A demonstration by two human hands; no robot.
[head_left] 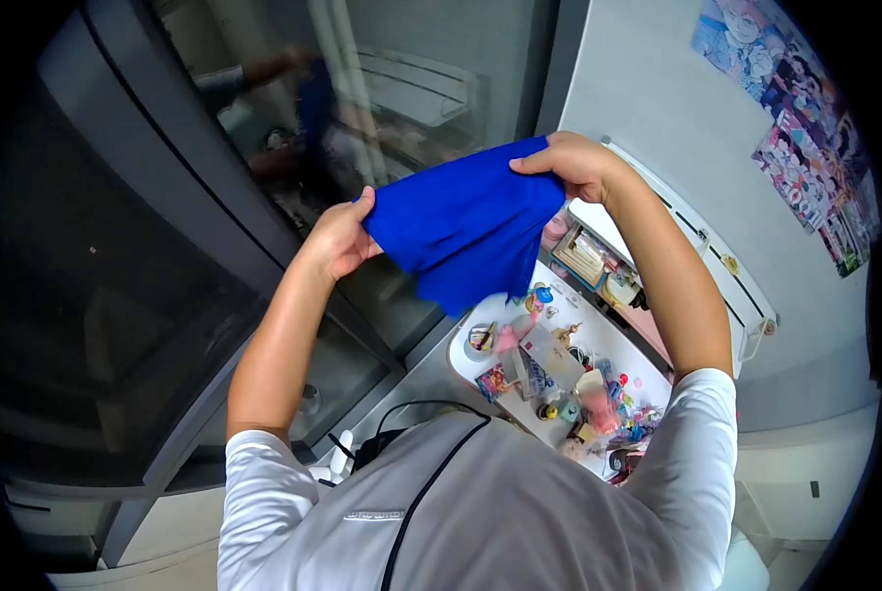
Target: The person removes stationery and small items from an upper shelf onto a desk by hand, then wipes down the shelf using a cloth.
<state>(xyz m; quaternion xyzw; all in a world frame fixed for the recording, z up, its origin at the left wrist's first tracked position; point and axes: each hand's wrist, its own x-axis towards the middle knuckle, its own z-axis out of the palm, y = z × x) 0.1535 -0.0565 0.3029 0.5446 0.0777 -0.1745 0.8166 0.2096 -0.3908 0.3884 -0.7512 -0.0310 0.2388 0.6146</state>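
Note:
A bright blue cloth (460, 222) is stretched between my two hands, out in front of me and above the desk. My left hand (340, 236) pinches its left upper corner, thumb on top. At the other end, my right hand (571, 165) grips the right upper corner, with the thumb lying over the fabric. The upper edge is pulled fairly straight, while the lower part hangs in loose folds. Fingers behind the cloth are partly hidden on both hands.
Below the cloth stands a white desk (468, 366) crowded with small figures, boxes and a round pen holder (481, 339). A white shelf unit (677, 227) is fixed to the right wall, near posters (795, 118). Dark-framed glass (411, 89) reflects me on the left. A black cable (431, 443) crosses my front.

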